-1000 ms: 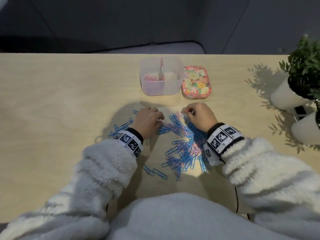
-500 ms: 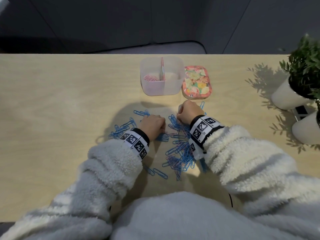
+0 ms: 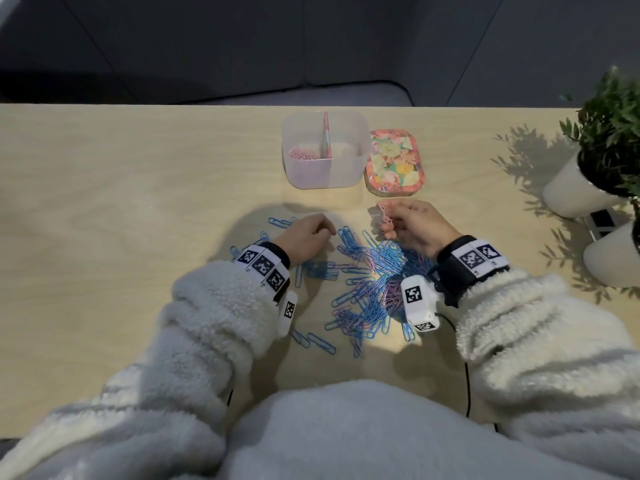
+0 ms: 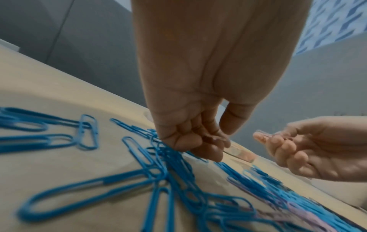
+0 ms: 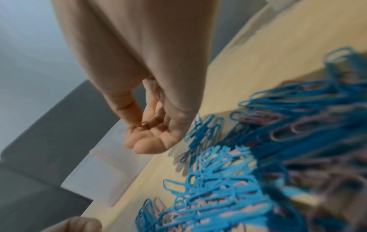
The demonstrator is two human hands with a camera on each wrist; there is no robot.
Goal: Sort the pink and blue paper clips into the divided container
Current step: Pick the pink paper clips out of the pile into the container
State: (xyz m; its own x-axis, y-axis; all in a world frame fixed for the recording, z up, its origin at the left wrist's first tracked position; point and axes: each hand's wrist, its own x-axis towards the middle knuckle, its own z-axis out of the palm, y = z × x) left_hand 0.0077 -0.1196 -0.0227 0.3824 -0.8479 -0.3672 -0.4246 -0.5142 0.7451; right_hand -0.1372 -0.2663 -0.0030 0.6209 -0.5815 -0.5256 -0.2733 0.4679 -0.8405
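Note:
A clear divided container (image 3: 346, 174) stands at the back of the table, with pink clips (image 3: 300, 154) in its left compartment. A mixed pile of blue and pink paper clips (image 3: 367, 285) lies in front of me. My right hand (image 3: 412, 226) is raised just beyond the pile and pinches a few pink clips (image 3: 384, 216) between thumb and fingers; the pink clips (image 4: 262, 136) also show in the left wrist view. My left hand (image 3: 308, 237) rests at the pile's left side with loosely curled fingers (image 4: 190, 144) on blue clips (image 4: 158, 157). I see nothing in its grasp.
A floral lid (image 3: 394, 164) lies right of the container. Two white plant pots (image 3: 575, 188) stand at the table's right edge. Loose blue clips (image 3: 315, 341) lie near my left sleeve. Bare wooden table (image 3: 121, 202) stretches to the left.
My right hand left the pile, swung left, and now is lifted forward and right with pink clips pinched in it. The left hand stayed nearly still.

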